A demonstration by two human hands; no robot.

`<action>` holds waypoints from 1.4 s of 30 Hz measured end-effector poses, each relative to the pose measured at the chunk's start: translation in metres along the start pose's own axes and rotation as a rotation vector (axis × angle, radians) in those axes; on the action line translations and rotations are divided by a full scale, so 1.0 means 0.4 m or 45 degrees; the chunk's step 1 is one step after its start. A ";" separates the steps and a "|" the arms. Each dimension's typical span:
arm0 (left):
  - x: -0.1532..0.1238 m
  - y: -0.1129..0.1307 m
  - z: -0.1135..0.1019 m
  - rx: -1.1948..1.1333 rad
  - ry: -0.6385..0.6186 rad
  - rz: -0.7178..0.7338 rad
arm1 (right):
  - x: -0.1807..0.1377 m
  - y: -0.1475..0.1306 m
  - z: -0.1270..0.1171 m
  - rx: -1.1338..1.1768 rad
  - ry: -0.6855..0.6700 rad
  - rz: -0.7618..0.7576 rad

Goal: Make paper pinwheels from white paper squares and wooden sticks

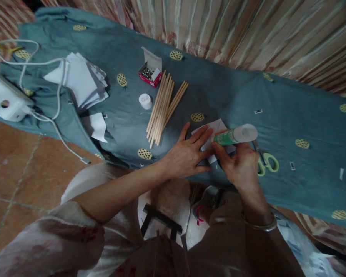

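Observation:
My left hand (188, 154) lies flat with its fingers spread on a piece of white paper (219, 125) near the front edge of the cloth. In my right hand (240, 161) is a green and white glue stick (235, 134), tilted, its lower end over the paper; my fingers hide whether that end touches. A white cap (145, 101) stands apart on the cloth, left of a bundle of wooden sticks (160, 111). Just right of my right hand lie scissors (268, 163) with light green handles, partly hidden by the hand.
A red box (150, 75) of metal clips or pins stands open behind the sticks. Farther left are stacked white papers (80, 79), a loose sheet (96, 127), and a white device (5, 96) with a cable (57, 104) hanging over the edge. A blue-green cloth (305, 115) covers the surface.

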State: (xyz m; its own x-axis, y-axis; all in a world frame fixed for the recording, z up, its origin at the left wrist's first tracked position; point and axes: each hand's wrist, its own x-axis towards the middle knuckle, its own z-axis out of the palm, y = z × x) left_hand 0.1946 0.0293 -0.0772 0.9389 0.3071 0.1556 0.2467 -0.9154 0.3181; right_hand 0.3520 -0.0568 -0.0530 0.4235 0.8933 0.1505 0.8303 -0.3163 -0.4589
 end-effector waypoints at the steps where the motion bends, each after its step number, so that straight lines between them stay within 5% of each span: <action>1: 0.000 0.000 0.000 0.001 0.002 -0.001 | -0.001 0.002 -0.001 -0.001 0.004 -0.003; 42: 0.001 0.002 0.000 0.017 -0.027 -0.002 | 0.031 -0.006 0.000 0.123 -0.016 0.054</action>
State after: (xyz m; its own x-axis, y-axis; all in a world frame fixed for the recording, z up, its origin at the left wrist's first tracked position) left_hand 0.1953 0.0286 -0.0769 0.9433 0.3031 0.1353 0.2511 -0.9183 0.3061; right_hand 0.3553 -0.0451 -0.0502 0.4522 0.8840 0.1187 0.7727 -0.3218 -0.5472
